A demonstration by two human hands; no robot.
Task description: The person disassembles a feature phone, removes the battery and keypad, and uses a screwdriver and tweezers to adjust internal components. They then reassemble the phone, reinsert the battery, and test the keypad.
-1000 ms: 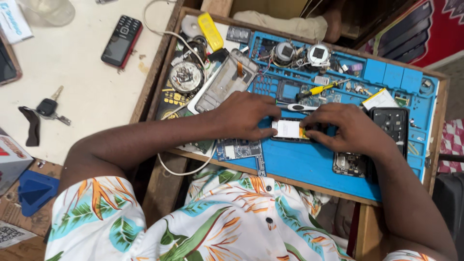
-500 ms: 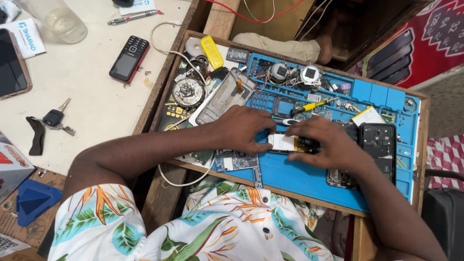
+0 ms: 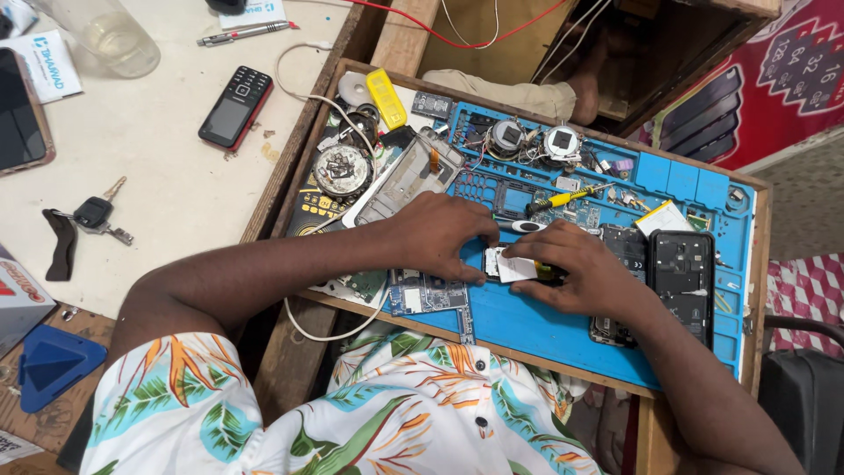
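Note:
My left hand rests on the blue repair mat and pins down a small white-labelled part with its fingertips. My right hand presses the same part from the right, fingers curled over it; a yellow bit shows under them. A bare phone circuit board lies just below my left hand. An opened black phone body sits to the right of my right hand.
A phone frame, a round coil, a yellow-handled screwdriver and small parts crowd the mat's far side. On the white table at left lie a black keypad phone, keys, a glass and a pen.
Both hands stay on the small part. The view has shifted a little, so the tray and hands sit slightly lower and further right in frame.

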